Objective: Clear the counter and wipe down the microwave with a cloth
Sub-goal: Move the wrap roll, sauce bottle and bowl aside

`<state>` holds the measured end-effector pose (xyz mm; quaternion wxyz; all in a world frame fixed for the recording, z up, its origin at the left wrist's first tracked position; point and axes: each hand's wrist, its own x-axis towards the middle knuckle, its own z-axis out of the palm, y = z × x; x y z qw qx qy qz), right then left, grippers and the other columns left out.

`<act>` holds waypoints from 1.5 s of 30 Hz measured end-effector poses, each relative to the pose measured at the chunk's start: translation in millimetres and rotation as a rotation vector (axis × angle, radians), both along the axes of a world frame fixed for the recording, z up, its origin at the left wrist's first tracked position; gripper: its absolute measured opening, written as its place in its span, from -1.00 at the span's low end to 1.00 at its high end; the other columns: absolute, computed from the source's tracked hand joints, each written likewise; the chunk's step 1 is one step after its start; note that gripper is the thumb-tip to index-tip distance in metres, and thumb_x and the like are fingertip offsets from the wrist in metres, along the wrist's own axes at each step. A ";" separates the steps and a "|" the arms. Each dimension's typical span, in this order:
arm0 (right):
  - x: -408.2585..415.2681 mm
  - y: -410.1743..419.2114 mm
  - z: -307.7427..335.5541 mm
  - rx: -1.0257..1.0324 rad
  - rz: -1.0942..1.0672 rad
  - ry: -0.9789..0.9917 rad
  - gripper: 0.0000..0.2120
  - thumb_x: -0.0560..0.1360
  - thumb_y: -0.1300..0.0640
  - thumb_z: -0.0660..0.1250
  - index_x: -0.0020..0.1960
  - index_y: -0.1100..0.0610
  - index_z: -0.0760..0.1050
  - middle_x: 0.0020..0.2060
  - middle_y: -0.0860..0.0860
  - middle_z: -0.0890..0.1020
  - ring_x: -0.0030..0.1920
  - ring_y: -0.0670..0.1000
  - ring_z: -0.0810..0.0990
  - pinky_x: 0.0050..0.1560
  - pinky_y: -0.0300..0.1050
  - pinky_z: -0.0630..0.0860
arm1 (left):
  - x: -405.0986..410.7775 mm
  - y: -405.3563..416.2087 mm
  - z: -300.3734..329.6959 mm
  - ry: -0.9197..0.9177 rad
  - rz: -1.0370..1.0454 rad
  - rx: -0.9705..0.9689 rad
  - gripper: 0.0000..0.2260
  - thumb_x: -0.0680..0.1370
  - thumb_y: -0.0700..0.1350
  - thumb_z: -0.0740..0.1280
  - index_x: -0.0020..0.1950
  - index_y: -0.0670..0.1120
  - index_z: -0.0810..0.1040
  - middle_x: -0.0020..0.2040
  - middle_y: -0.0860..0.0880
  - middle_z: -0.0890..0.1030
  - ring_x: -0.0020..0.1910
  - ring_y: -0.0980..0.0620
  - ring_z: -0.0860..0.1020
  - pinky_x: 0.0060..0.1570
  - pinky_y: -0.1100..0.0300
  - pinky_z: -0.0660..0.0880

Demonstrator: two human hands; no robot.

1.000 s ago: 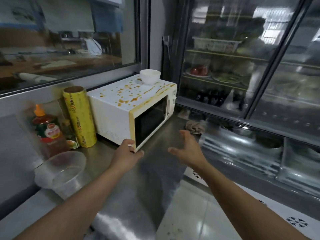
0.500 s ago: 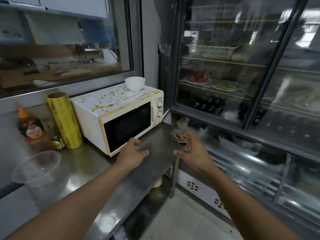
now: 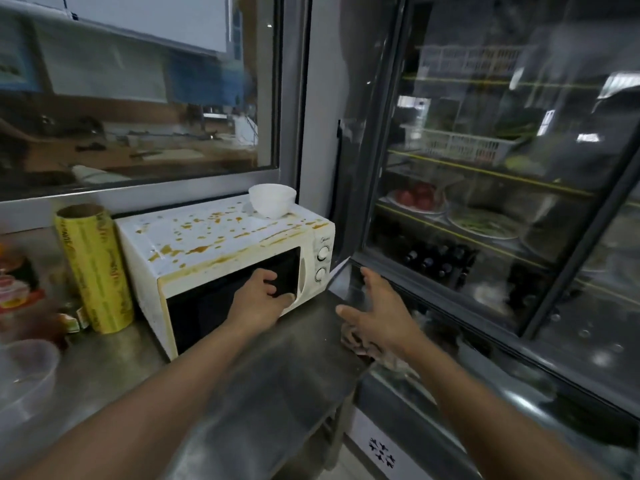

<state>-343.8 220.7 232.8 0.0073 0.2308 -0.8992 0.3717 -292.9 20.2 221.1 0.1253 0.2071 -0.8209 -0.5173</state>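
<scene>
— Where is the microwave [image 3: 221, 268]?
— Against the back of the steel bench [image 3: 277, 382], under a wide window [image 3: 138, 91]. It is white, its top spattered with orange-brown stains, and a small white bowl [image 3: 272, 204] stands on its back right corner.

— And the cloth [image 3: 360, 344]?
— A crumpled brownish rag lies at the right edge of the bench, partly hidden under the right hand [image 3: 375, 315].

— What else is on the bench?
— A yellow roll of cling film [image 3: 93, 268] stands upright just beside the microwave's left side. Further left there is a sauce bottle [image 3: 17, 289] with a red label, blurred, and nearer the front a clear plastic tub [image 3: 24, 379].

— The room?
— To the right stands a glass-door fridge [image 3: 502, 168] with plates of food, a white basket and dark bottles on its shelves.

— How do the hands lie?
— The left hand [image 3: 265, 296] reaches forward to the microwave door, its fingers curled at the door's right edge beside the dials; whether they truly grip it I cannot tell. The right hand hovers over the rag with fingers spread and straight, holding nothing.
</scene>
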 end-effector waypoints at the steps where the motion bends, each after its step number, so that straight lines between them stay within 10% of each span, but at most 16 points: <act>1: -13.7 -4.8 1.9 -0.001 0.008 -0.006 -0.20 0.43 -0.06 0.41 0.51 0.09 0.06 0.46 0.05 0.24 0.42 0.04 0.27 0.38 -0.08 0.27 | -9.6 -3.5 3.9 0.006 0.007 0.006 -0.54 0.47 -0.04 0.42 0.31 -0.06 0.36 0.18 -0.08 0.49 0.10 -0.04 0.50 0.01 0.16 0.42; 5: -60.6 -24.7 13.1 -0.053 0.071 0.014 -0.31 0.44 0.02 0.43 0.46 0.07 0.19 0.25 -0.11 0.37 0.22 -0.14 0.35 0.14 -0.35 0.26 | -37.0 -20.8 16.9 0.022 0.065 -0.019 -0.58 0.47 -0.03 0.41 0.27 -0.02 0.36 0.16 -0.05 0.50 0.07 -0.04 0.51 -0.03 0.16 0.43; 10: -120.7 -61.9 24.3 -0.098 0.153 -0.009 -0.25 0.41 -0.07 0.43 0.48 0.04 0.15 0.40 -0.01 0.33 0.38 0.02 0.35 0.37 0.02 0.33 | -61.5 -44.3 27.9 0.026 0.180 -0.141 -0.57 0.46 -0.02 0.42 0.27 -0.02 0.37 0.14 -0.03 0.52 0.05 -0.01 0.51 -0.07 0.18 0.42; 19: -242.5 -123.0 40.4 -0.121 0.348 -0.017 -0.34 0.46 0.02 0.40 0.46 0.09 0.20 0.34 0.03 0.37 0.34 0.04 0.36 0.21 -0.20 0.32 | -125.4 -68.0 44.5 0.004 0.398 -0.288 -0.56 0.45 -0.01 0.42 0.27 -0.03 0.39 0.10 -0.01 0.53 0.01 0.02 0.49 -0.04 0.20 0.36; 30: -373.4 -212.1 38.0 -0.140 0.438 -0.280 -0.23 0.48 -0.13 0.32 0.53 0.01 -0.01 0.48 0.05 0.23 0.44 0.11 0.27 0.36 0.01 0.29 | -187.0 -85.0 46.4 -0.106 0.616 -0.319 -0.58 0.45 -0.01 0.41 0.26 0.00 0.38 0.06 0.02 0.53 0.00 0.06 0.49 -0.08 0.23 0.36; 35: -387.1 -239.6 30.5 -0.070 0.456 -0.378 -0.23 0.46 0.03 0.38 0.53 0.09 0.03 0.42 0.08 0.32 0.34 0.14 0.38 0.26 0.00 0.42 | -191.7 -93.2 43.7 -0.124 0.689 -0.301 -0.59 0.46 -0.02 0.41 0.26 -0.02 0.40 0.06 0.01 0.53 0.03 0.04 0.50 -0.13 0.23 0.41; 40: -388.9 -252.8 28.4 -0.027 0.422 -0.473 -0.47 0.45 0.20 0.21 0.40 0.09 0.22 0.09 0.18 0.50 -0.26 0.19 0.62 -0.43 -0.08 0.56 | -187.1 -95.5 37.8 -0.136 0.748 -0.285 -0.60 0.46 -0.02 0.41 0.26 -0.04 0.41 0.06 -0.02 0.54 0.01 0.03 0.52 -0.08 0.21 0.42; 45: -386.1 -262.7 28.0 -0.097 0.361 -0.564 -0.56 0.44 0.35 0.08 0.27 0.07 0.34 0.12 0.19 0.45 -0.18 0.24 0.57 -0.25 0.19 0.63 | -167.3 -95.0 38.7 -0.135 0.798 -0.261 -0.61 0.46 -0.04 0.42 0.24 -0.03 0.42 0.05 -0.02 0.54 0.01 0.02 0.52 -0.03 0.14 0.47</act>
